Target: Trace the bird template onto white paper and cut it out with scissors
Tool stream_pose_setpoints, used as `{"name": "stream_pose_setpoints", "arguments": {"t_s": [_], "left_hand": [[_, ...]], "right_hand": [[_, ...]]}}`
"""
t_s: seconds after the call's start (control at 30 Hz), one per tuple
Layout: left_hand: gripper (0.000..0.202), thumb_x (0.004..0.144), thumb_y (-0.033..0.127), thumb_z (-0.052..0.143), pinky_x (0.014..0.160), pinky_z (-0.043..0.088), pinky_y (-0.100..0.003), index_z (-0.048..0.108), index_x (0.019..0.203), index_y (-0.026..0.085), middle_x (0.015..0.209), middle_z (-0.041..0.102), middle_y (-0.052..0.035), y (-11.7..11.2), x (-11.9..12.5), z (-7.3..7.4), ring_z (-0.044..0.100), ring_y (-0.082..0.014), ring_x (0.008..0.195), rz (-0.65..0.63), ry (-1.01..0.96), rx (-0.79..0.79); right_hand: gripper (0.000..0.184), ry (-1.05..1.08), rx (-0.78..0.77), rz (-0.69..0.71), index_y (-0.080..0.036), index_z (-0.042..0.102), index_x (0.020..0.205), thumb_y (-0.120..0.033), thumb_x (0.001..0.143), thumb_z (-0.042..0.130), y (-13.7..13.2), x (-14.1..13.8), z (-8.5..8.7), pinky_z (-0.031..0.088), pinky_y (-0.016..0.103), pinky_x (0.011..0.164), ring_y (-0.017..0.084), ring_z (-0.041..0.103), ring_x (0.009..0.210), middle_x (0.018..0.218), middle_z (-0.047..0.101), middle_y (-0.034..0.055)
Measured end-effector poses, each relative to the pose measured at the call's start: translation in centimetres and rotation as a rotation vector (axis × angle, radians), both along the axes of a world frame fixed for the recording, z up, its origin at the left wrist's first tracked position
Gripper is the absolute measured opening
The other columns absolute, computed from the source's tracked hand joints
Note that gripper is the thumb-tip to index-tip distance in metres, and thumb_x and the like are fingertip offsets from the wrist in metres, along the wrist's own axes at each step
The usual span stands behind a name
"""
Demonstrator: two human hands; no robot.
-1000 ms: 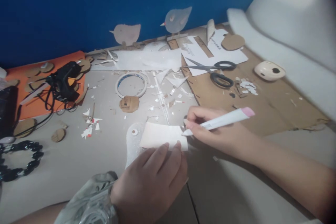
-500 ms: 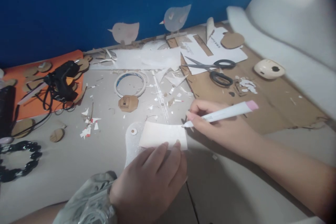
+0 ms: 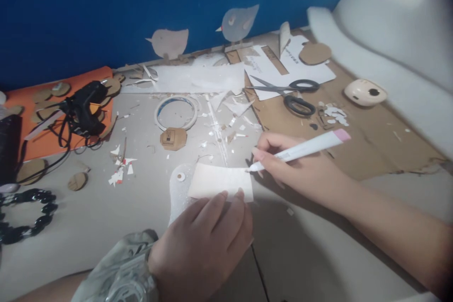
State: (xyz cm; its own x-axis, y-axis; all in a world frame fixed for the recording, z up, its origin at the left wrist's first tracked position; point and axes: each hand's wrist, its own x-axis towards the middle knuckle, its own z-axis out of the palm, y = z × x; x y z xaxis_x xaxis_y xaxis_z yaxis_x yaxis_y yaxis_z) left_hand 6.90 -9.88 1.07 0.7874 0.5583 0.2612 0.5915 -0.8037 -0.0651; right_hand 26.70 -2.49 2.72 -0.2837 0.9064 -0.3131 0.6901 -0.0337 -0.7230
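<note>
A small pale card (image 3: 219,181) lies on a white glittery cut-out shape (image 3: 177,193) on the table. My left hand (image 3: 205,240) rests with its fingers laid flat on the card's near edge, pressing it down. My right hand (image 3: 297,170) grips a white marker with a pink cap (image 3: 304,148). The marker's tip touches the card's far right corner.
Black-handled scissors (image 3: 293,96) lie on paper over a brown cardboard sheet (image 3: 368,146). A tape ring (image 3: 176,113), a black glue gun (image 3: 85,108) on orange paper, a black bead chain (image 3: 24,214), a cream round object (image 3: 364,92), two paper birds (image 3: 237,23) and many scraps surround the card.
My right hand and the marker have shifted slightly up along the card's right edge, from mid-edge to the far corner. My left hand stays pressed on the card.
</note>
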Motion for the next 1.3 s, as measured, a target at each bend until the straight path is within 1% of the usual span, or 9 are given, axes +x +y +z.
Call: {"name": "stream_pose_setpoints", "arguments": {"t_s": [0.17, 0.3, 0.47, 0.7, 0.83, 0.97, 1.13, 1.23, 1.3], "left_hand": [[0.028, 0.085, 0.028, 0.054, 0.07, 0.05, -0.031, 0.061, 0.107, 0.013, 0.111, 0.065, -0.0049, 0.18, 0.16, 0.15, 0.061, -0.0186, 0.09, -0.004, 0.007, -0.01], [0.026, 0.085, 0.027, 0.054, 0.071, 0.05, -0.03, 0.061, 0.106, 0.013, 0.109, 0.065, -0.0044, 0.2, 0.16, 0.25, 0.061, -0.018, 0.09, -0.004, -0.005, -0.008], [0.027, 0.085, 0.028, 0.054, 0.071, 0.05, -0.031, 0.061, 0.106, 0.013, 0.108, 0.066, -0.0039, 0.14, 0.11, 0.16, 0.061, -0.0183, 0.089, -0.009, -0.001, -0.006], [0.028, 0.085, 0.027, 0.054, 0.072, 0.051, -0.031, 0.061, 0.108, 0.013, 0.11, 0.065, -0.0054, 0.23, -0.01, 0.14, 0.061, -0.0183, 0.09, -0.023, 0.008, 0.002], [0.028, 0.086, 0.028, 0.053, 0.072, 0.052, -0.031, 0.061, 0.107, 0.013, 0.11, 0.065, -0.0053, 0.27, -0.04, 0.16, 0.061, -0.0185, 0.09, -0.018, 0.01, -0.011], [0.03, 0.085, 0.028, 0.054, 0.071, 0.052, -0.031, 0.06, 0.109, 0.012, 0.11, 0.065, -0.0055, 0.29, -0.02, 0.1, 0.061, -0.0193, 0.091, -0.022, 0.012, -0.011], [0.029, 0.085, 0.028, 0.053, 0.07, 0.052, -0.031, 0.06, 0.109, 0.012, 0.111, 0.064, -0.0051, 0.21, -0.06, 0.05, 0.06, -0.0193, 0.092, -0.026, 0.013, -0.017], [0.029, 0.085, 0.027, 0.054, 0.072, 0.052, -0.031, 0.06, 0.109, 0.012, 0.111, 0.064, -0.0051, 0.1, -0.07, 0.08, 0.06, -0.0189, 0.092, -0.028, 0.008, -0.015], [0.029, 0.085, 0.027, 0.054, 0.072, 0.052, -0.031, 0.06, 0.109, 0.012, 0.111, 0.064, -0.0052, 0.05, -0.07, 0.07, 0.06, -0.0187, 0.091, -0.028, -0.001, -0.01]], "right_hand": [[0.021, -0.005, -0.036, 0.091, -0.02, 0.041, 0.063, -0.028, 0.08, 0.049, -0.06, 0.18, 0.16, 0.03, 0.022, 0.046, 0.011, 0.04, 0.05, 0.052, 0.042, -0.0052], [0.018, 0.0, -0.05, 0.073, -0.02, 0.044, 0.066, -0.028, 0.081, 0.048, -0.04, 0.27, 0.27, 0.03, 0.022, 0.047, 0.012, 0.041, 0.052, 0.054, 0.043, -0.0047], [0.016, 0.025, -0.047, 0.153, -0.02, 0.043, 0.065, -0.024, 0.08, 0.049, -0.13, 0.3, 0.38, 0.03, 0.022, 0.049, 0.011, 0.04, 0.053, 0.057, 0.044, -0.0046], [0.017, -0.015, -0.022, 0.079, -0.02, 0.043, 0.064, -0.025, 0.08, 0.048, -0.09, 0.3, 0.32, 0.03, 0.023, 0.047, 0.012, 0.04, 0.052, 0.053, 0.043, -0.0044], [0.018, -0.007, 0.007, 0.122, -0.02, 0.043, 0.063, -0.024, 0.08, 0.048, -0.1, 0.38, 0.17, 0.03, 0.023, 0.046, 0.012, 0.041, 0.051, 0.053, 0.043, -0.0042], [0.019, -0.025, 0.08, -0.009, -0.021, 0.043, 0.063, -0.027, 0.081, 0.047, -0.19, 0.53, -0.17, 0.03, 0.022, 0.044, 0.012, 0.043, 0.048, 0.052, 0.046, -0.0037], [0.02, -0.026, 0.045, 0.064, -0.021, 0.044, 0.062, -0.028, 0.08, 0.049, -0.23, 0.47, -0.1, 0.03, 0.023, 0.044, 0.012, 0.041, 0.047, 0.05, 0.044, -0.0041], [0.018, -0.043, 0.089, -0.042, -0.021, 0.044, 0.064, -0.025, 0.081, 0.048, -0.2, 0.53, 0.01, 0.032, 0.023, 0.045, 0.012, 0.043, 0.048, 0.052, 0.047, -0.0037], [0.018, -0.024, 0.105, -0.046, -0.021, 0.044, 0.064, -0.024, 0.081, 0.048, -0.19, 0.62, 0.09, 0.032, 0.023, 0.045, 0.012, 0.044, 0.048, 0.053, 0.047, -0.0038]]}}
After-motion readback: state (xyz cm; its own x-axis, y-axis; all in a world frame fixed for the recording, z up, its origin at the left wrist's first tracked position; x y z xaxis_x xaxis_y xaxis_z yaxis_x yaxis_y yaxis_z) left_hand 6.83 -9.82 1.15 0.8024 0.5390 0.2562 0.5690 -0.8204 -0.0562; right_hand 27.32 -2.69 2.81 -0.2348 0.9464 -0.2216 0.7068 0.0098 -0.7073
